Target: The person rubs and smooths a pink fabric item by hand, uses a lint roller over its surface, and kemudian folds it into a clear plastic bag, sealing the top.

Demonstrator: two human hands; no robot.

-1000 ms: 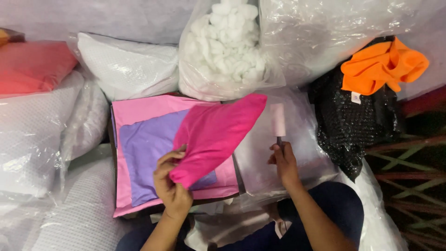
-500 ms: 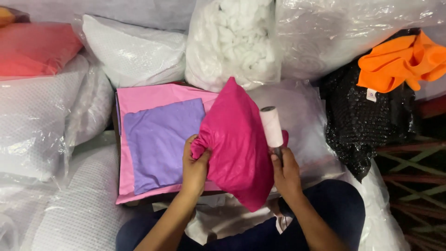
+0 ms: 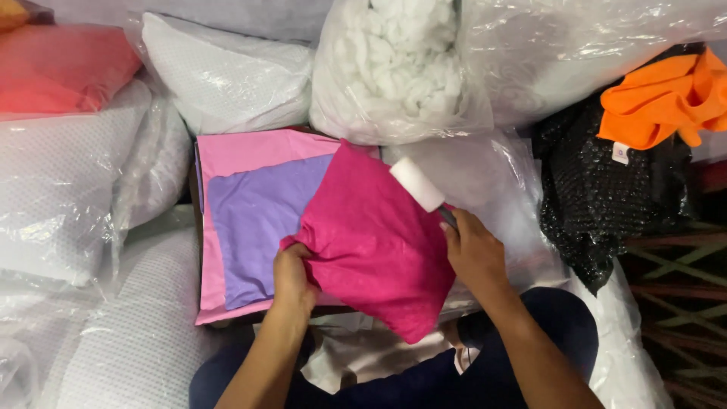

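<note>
Roller (image 3: pixel 416 183) now tilted, handle hidden.

Cloth (image 3: pixel 371 242) lies on sheets (image 3: pixel 250 212), roller (image 3: pixel 416 184) atop.

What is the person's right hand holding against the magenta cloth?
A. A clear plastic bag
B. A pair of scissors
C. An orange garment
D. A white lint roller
D: the right hand grips a dark handle with a white lint roller head resting on the magenta cloth, while the left hand pinches the cloth's edge.
</note>
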